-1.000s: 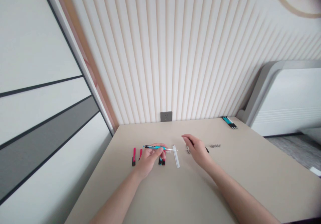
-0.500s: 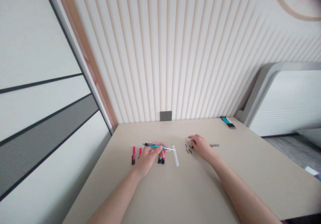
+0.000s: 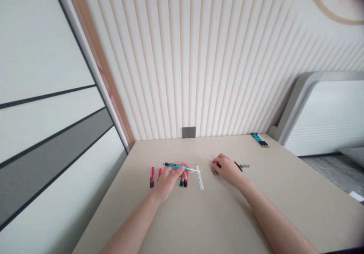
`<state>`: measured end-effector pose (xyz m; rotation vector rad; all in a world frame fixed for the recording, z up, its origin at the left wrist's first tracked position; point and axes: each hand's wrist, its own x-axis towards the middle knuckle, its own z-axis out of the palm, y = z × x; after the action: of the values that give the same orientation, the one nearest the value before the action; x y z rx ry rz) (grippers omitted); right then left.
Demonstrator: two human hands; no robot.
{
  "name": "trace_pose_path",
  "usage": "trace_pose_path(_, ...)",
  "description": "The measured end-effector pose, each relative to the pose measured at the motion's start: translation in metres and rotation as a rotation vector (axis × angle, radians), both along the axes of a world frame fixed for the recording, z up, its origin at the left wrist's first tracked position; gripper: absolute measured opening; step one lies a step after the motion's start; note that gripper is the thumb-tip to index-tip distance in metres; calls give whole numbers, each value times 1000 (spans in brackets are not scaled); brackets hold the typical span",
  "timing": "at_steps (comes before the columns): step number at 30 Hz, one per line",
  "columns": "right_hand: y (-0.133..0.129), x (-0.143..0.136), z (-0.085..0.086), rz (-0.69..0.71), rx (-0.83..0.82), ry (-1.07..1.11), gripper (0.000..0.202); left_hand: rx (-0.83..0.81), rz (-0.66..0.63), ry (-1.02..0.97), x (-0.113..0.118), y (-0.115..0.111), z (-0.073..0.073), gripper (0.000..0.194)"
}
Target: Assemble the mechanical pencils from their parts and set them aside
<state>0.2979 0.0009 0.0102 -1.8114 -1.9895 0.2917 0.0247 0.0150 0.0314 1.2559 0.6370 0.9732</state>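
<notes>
My left hand (image 3: 170, 178) holds a blue and black pen barrel (image 3: 173, 165) with a thin white refill (image 3: 195, 170) sticking out to the right. Pink and blue barrel pieces with black ends (image 3: 183, 182) lie partly under this hand. White refills (image 3: 200, 178) rest on the table between my hands. My right hand (image 3: 226, 168) is over small dark parts (image 3: 214, 172), its fingers bent together; what they grip is too small to name. A black piece (image 3: 238, 166) shows beside its wrist side, near small springs (image 3: 245, 166).
Pink pen barrels (image 3: 152, 177) lie on the table (image 3: 182, 216) at the left. Several assembled pens (image 3: 259, 140) sit at the back right corner. A dark wall socket (image 3: 189, 132) is behind the table, with a grey headboard (image 3: 301, 106) to the right.
My right hand has closed its fingers and lowered over the small dark parts. A black piece now shows beside it. My left hand keeps its hold on the blue pen.
</notes>
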Motion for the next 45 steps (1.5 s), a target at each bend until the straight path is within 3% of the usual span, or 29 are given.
trace_pose_path(14, -2, -14, -1, -11, 32, 31, 19, -54, -7, -71, 0, 1, -2, 28)
trace_pose_path(17, -1, -18, 1, -27, 66, 210, 19, -64, 4, -89, 0, 2, -4, 28)
trace_pose_path(20, -2, -27, 3, -53, 93, 528, 25, -70, 12, -102, -1, 2, -5, 26)
trace_pose_path(24, -9, -47, 10, 37, 69, 945, 35, -73, 8, -99, -1, 2, -5, 28)
trace_pose_path(29, -19, -67, 17, 97, 43, 1212, 34, -80, 24, -98, 0, 3, -5, 29)
trace_pose_path(45, -20, -66, 16, 108, 29, 1266, 36, -80, 74, -135, -1, 4, -5, 30)
